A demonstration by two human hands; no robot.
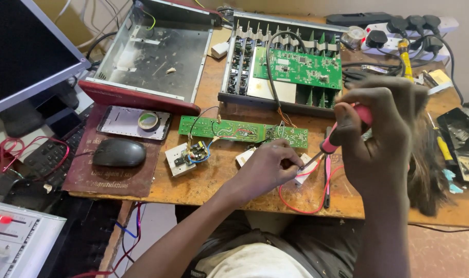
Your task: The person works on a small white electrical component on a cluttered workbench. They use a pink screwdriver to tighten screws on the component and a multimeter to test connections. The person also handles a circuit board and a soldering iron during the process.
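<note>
Far left: monitor (23,51) tilted over a black keyboard (49,154), red wires (8,149) beside it, a white mixer panel (15,242) at bottom left. Next, an empty metal chassis (152,56) with a dark red front edge. Below it a maroon book (111,177) carrying a black mouse (119,153) and a grey plate with a tape roll (148,120) on top. Wooden workbench (214,180) underneath everything.

Centre: long green circuit board (239,129) lies flat, wired to a small white module (185,157) just in front of it. Behind, an open amplifier chassis (275,62) with a green board and heat-sink fins.

Left hand (265,167) rests on the bench, fingers pinched narrow on a small white part (306,167) near the long board's right end; the part is mostly hidden, can't tell what it is. Right hand (378,134) is raised, fist closed around a pink-handled soldering iron (342,131), tip angled down to the spot touching the left fingertips. A red wire (301,203) loops on the bench just below the hands.

Step, as I judge it: soldering or reworking a joint on the held part, tip at contact. Next move calls for a steady left pinch, brief tip contact, fingers kept off the hot tip and red wire kept away from it.

Right: power strip (409,31) with black plugs at the back, a yellow-handled tool (443,146), a dark brush (425,170) just right of the right wrist.
</note>
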